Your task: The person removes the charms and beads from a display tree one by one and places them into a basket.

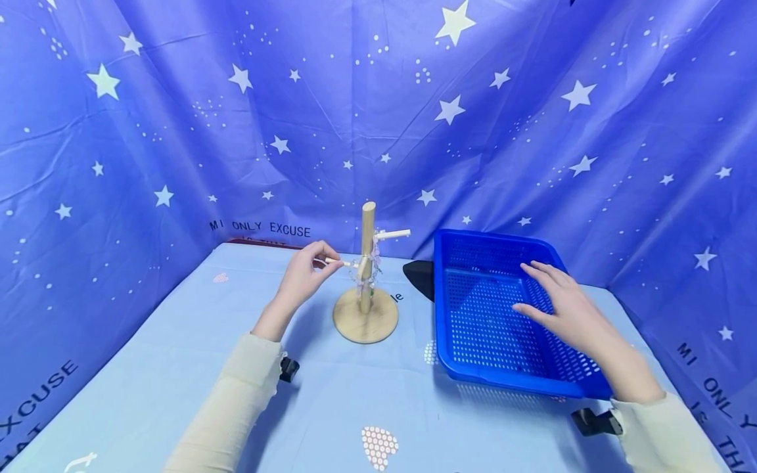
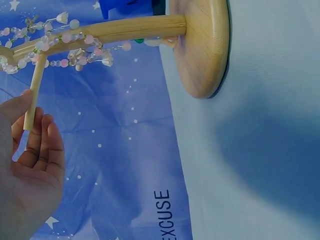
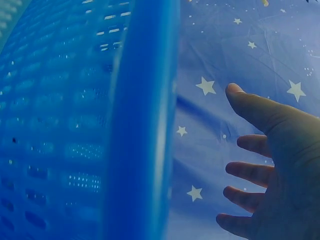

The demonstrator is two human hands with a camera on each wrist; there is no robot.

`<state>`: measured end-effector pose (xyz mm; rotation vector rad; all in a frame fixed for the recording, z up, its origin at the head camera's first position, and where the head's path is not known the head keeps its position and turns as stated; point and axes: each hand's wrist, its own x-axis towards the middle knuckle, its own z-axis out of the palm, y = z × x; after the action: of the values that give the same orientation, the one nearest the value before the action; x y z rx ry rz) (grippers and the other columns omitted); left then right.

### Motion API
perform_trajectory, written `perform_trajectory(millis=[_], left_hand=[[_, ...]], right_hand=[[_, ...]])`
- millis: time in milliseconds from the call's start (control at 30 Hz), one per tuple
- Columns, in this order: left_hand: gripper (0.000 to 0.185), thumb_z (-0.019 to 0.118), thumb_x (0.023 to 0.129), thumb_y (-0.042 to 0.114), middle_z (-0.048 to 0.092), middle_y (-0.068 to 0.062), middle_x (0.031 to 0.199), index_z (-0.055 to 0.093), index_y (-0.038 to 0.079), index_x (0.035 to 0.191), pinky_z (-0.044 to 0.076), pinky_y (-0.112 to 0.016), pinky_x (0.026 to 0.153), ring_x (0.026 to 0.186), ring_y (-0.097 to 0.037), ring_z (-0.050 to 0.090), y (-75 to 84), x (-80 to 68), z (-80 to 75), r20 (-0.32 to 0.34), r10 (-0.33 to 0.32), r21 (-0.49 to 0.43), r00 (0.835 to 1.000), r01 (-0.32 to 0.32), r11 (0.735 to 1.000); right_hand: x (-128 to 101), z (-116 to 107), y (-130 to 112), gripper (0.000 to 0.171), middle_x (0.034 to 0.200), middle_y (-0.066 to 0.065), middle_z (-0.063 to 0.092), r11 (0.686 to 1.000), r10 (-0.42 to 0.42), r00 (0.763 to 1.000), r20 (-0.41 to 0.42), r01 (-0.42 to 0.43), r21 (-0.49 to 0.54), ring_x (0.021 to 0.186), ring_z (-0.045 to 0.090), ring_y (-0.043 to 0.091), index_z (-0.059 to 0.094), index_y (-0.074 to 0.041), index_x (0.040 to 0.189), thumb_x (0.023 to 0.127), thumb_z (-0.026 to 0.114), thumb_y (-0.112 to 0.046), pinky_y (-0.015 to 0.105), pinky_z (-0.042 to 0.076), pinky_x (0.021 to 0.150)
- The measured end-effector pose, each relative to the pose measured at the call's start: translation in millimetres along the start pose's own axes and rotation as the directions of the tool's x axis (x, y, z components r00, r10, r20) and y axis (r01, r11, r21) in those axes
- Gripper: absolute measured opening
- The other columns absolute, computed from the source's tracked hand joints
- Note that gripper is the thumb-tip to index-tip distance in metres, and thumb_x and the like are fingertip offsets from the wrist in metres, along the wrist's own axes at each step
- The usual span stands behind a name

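A wooden jewelry stand with a round base (image 1: 365, 328) and an upright post (image 1: 368, 226) stands at the middle of the table. My left hand (image 1: 304, 272) pinches the end of its left peg (image 2: 36, 85) between thumb and fingers. Strings of pink, clear and white beads (image 2: 66, 38), with small white flower charms, hang around the post and pegs; how many is hard to tell. Another peg (image 1: 396, 234) juts to the right. Over the blue basket my right hand (image 1: 564, 312) hovers with fingers spread, holding nothing. The right wrist view shows it beside the basket rim (image 3: 142, 125).
The blue perforated basket (image 1: 503, 380) sits to the right of the stand, with no item visible inside. A light blue cloth (image 1: 331, 407) with printed shapes covers the table. Blue star-patterned curtains (image 1: 355, 98) enclose the back and sides.
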<state>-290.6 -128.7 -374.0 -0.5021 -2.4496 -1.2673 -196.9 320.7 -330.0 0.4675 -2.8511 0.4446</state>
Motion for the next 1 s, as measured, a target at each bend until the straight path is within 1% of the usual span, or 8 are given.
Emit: perform_trajectory(millis=[233,400,533,700,867,1000], left_hand=[[0.012,0.072,0.092,0.014,0.072,-0.015,0.098,0.066,0.004,0.095,0.059,-0.039,0.085,0.089,-0.027,0.068,-2.1,3.0,-0.1,0.028,-0.053,-0.077,0.998,0.055,0.996],[0.012,0.071,0.092,0.014,0.072,-0.015,0.098,0.066,0.004,0.096,0.057,-0.034,0.078,0.087,-0.026,0.068,-3.4,4.0,-2.1,0.045,-0.077,-0.086,0.996,0.081,0.993],[0.012,0.071,0.092,0.015,0.071,-0.014,0.098,0.067,0.005,0.096,0.052,-0.027,0.07,0.082,-0.02,0.063,-2.1,3.6,-3.4,0.051,-0.086,-0.076,0.995,0.09,0.993],[0.011,0.071,0.092,0.014,0.069,-0.014,0.095,0.066,0.005,0.094,0.045,-0.024,0.064,0.075,-0.015,0.054,-0.9,4.0,-4.2,0.055,-0.086,-0.084,0.995,0.091,0.992],[0.01,0.071,0.092,0.013,0.067,-0.013,0.093,0.066,0.004,0.094,0.044,-0.024,0.063,0.074,-0.015,0.052,1.3,4.2,-4.9,0.055,-0.086,-0.087,0.995,0.09,0.992],[0.011,0.072,0.091,0.013,0.067,-0.014,0.093,0.066,0.003,0.094,0.043,-0.023,0.062,0.073,-0.015,0.051,1.6,4.6,-5.4,0.058,-0.091,-0.101,0.994,0.097,0.99]], right_hand=[[2,1,-11,0.08,0.154,0.029,0.034,1.0,-0.004,1.0,0.009,0.004,0.021,0.139,0.031,0.054,0.034,-0.006,0.153,0.092,0.068,-0.044,0.075,0.029,0.104],[5,3,-22,0.078,0.155,0.027,0.035,0.999,0.01,0.999,0.034,-0.012,0.046,0.141,0.03,0.053,0.034,-0.008,0.154,0.094,0.067,-0.045,0.074,0.028,0.106],[7,9,-30,0.074,0.155,0.026,0.037,0.996,0.012,1.0,0.02,-0.013,0.083,0.14,0.033,0.051,0.035,-0.009,0.153,0.095,0.066,-0.043,0.074,0.03,0.106],[13,17,-43,0.073,0.155,0.023,0.039,0.99,0.014,1.0,0.012,-0.015,0.143,0.142,0.034,0.048,0.035,-0.011,0.154,0.096,0.064,-0.044,0.072,0.031,0.107],[21,26,-57,0.072,0.157,0.02,0.037,0.978,0.032,0.999,0.028,-0.037,0.207,0.144,0.033,0.047,0.034,-0.015,0.155,0.096,0.063,-0.046,0.073,0.03,0.107],[27,35,-68,0.071,0.158,0.019,0.037,0.97,0.036,0.999,0.027,-0.041,0.24,0.145,0.033,0.045,0.034,-0.016,0.155,0.096,0.062,-0.046,0.073,0.03,0.108]])
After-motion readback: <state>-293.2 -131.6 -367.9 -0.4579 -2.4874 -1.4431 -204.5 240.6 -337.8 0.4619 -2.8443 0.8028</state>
